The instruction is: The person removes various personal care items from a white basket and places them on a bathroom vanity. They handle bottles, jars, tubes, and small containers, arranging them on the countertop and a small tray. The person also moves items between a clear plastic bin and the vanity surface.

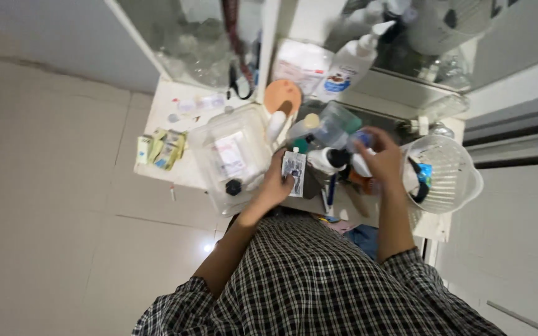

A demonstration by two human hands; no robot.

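While the left hand [276,185] pinches a small printed card [293,172] beside the clear plastic box [231,155], the right hand [382,163] closes around a small white bottle [357,160]. Both are over the cluttered white table [163,106], near the white basket [446,177].
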